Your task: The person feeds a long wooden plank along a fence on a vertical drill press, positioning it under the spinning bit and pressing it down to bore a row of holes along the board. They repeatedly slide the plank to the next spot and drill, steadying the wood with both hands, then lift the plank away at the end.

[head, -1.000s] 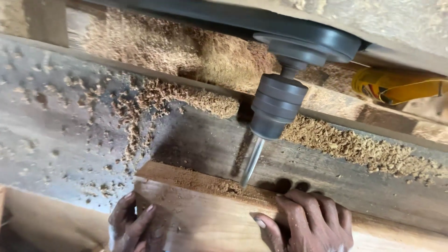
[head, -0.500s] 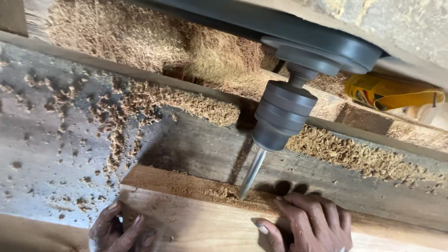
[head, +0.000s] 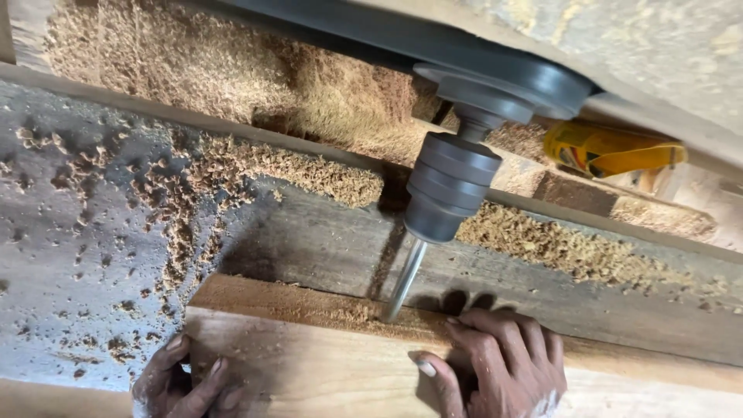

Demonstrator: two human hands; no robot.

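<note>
A pale wooden plank (head: 325,364) lies on the grey machine table (head: 85,232), its long edge facing a drill. The dark chuck (head: 447,186) holds a steel bit (head: 402,282) whose tip meets the plank's edge amid a small heap of wood dust. My left hand (head: 182,383) grips the plank's left end, fingers over its corner. My right hand (head: 495,364) presses flat on the plank's top just right of the bit, fingers curled over the far edge.
Wood shavings (head: 255,166) are piled along the table's back rail and scattered over its left side. More shavings (head: 557,248) lie right of the chuck. A yellow container (head: 607,149) sits behind the machine at the upper right.
The view has drifted, so plank, hands and drill sit a little further left in the picture. Both hands keep the same hold on the plank and the bit stays at its edge.
</note>
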